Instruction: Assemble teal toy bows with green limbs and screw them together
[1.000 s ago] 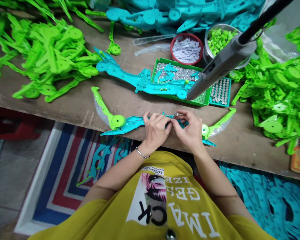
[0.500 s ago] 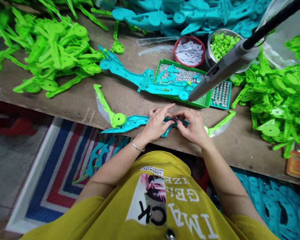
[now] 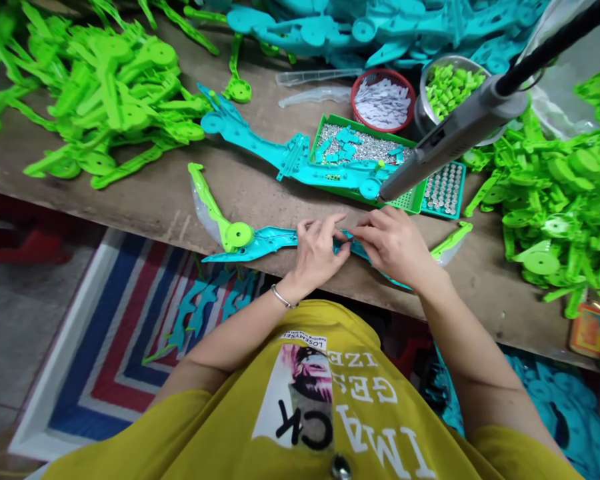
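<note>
Noted blue bow-shaped frame (image 3: 269,244) lying on table (image 3: 153,212), near front edge. Judged light, stiff, rather slick plastic; perhaps crackable at thin edges. Best gripped mid-length, clear of green end arms (image 3: 238,235). Clasped there in left hand (image 3: 320,251), with fingers bent over. Reached mid-frame by right hand (image 3: 397,247), with fingertips pinched together; cannot tell on what. Beyond, noted green tray (image 3: 416,203).

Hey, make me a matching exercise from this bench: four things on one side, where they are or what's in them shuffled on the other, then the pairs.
1. Turquoise bow-shaped shell at the bench edge
2. Red basket
3. Metal bowl
4. Grey electric screwdriver

A. Holds white pieces
B. Slants in front of the green tray
C. Under the left hand
D. Holds lime-green pieces

Pairs: 1-C, 2-A, 3-D, 4-B
</note>
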Action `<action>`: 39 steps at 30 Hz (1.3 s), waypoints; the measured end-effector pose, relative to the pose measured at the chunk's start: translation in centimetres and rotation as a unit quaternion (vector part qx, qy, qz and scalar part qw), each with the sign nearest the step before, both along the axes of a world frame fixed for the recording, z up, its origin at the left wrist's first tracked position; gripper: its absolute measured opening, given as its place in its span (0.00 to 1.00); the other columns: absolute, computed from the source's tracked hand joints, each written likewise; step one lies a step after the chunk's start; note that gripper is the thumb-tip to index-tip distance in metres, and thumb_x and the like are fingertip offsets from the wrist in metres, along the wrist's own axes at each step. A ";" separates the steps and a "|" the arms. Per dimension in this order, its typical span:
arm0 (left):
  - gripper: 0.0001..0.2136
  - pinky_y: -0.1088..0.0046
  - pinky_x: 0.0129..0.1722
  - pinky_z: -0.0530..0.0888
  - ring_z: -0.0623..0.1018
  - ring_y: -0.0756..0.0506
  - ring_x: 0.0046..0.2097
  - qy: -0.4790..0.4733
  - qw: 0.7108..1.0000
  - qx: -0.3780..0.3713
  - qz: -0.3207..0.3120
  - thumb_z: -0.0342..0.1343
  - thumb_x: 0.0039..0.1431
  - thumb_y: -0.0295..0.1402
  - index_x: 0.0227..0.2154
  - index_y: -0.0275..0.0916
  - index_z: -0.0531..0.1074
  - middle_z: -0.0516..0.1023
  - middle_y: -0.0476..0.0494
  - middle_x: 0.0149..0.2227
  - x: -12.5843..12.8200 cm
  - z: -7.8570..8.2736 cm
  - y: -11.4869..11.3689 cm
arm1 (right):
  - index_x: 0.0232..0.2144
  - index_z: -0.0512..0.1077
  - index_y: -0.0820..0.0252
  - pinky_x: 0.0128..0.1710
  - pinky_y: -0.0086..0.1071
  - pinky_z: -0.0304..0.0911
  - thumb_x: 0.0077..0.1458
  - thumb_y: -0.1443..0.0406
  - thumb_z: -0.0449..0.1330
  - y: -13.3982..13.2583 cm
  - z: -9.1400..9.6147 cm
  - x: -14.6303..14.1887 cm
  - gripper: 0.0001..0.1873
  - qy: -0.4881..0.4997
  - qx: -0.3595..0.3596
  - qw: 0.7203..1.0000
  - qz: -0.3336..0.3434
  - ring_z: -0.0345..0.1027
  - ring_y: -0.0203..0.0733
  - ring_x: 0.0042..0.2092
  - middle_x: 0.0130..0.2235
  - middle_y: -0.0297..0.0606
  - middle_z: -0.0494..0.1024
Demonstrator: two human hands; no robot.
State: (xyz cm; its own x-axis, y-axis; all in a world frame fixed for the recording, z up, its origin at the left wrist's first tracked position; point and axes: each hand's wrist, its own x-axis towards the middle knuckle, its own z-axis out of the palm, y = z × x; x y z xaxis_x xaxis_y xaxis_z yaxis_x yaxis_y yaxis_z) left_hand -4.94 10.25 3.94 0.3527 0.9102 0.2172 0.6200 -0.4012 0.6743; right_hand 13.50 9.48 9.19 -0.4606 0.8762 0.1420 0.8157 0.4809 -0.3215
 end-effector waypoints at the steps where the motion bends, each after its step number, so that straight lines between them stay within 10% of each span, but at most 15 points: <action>1: 0.19 0.56 0.55 0.62 0.80 0.41 0.45 0.011 1.000 0.008 0.007 0.59 0.60 0.29 0.54 0.37 0.68 0.84 0.49 0.34 0.2 -0.2 -0.2 | 0.41 0.78 0.56 0.42 0.45 0.60 0.64 0.67 0.55 0.1 -0.1 0.0 0.11 -0.030 0.009 1.000 0.003 0.65 0.50 0.43 0.39 0.44 0.77; 10: 0.07 0.59 0.41 0.67 0.76 0.40 0.40 0.090 0.994 0.061 -0.011 0.56 0.64 0.29 0.32 0.42 0.78 0.83 0.44 0.33 0.6 -0.7 -0.7 | 0.33 0.75 0.58 0.37 0.43 0.54 0.65 0.70 0.53 0.4 -2.0 0.0 0.12 -0.111 0.046 0.992 0.027 0.59 0.50 0.40 0.38 0.45 0.72; 18: 0.15 0.61 0.44 0.71 0.73 0.42 0.41 0.108 0.986 0.065 -0.113 0.47 0.69 0.27 0.39 0.40 0.81 0.80 0.40 0.36 -0.5 -0.1 -0.3 | 0.41 0.76 0.59 0.40 0.42 0.61 0.67 0.70 0.50 0.2 -3.3 0.7 0.13 -0.093 0.042 0.994 0.046 0.62 0.50 0.40 0.39 0.45 0.73; 27: 0.19 0.44 0.59 0.67 0.66 0.30 0.63 0.127 0.975 0.038 -0.179 0.55 0.65 0.32 0.57 0.38 0.73 0.68 0.29 0.61 -3.0 1.1 -1.0 | 0.48 0.74 0.59 0.40 0.33 0.67 0.69 0.67 0.51 -0.1 -5.2 0.8 0.13 0.032 0.032 0.999 0.017 0.71 0.42 0.42 0.44 0.43 0.76; 39: 0.24 0.41 0.66 0.64 0.59 0.27 0.70 0.096 0.975 0.036 -0.198 0.65 0.59 0.35 0.57 0.32 0.70 0.54 0.19 0.70 -3.6 -0.1 -1.2 | 0.37 0.72 0.57 0.34 0.32 0.67 0.66 0.62 0.58 0.6 -6.0 0.0 0.06 0.067 0.071 0.995 -0.013 0.77 0.41 0.33 0.33 0.38 0.82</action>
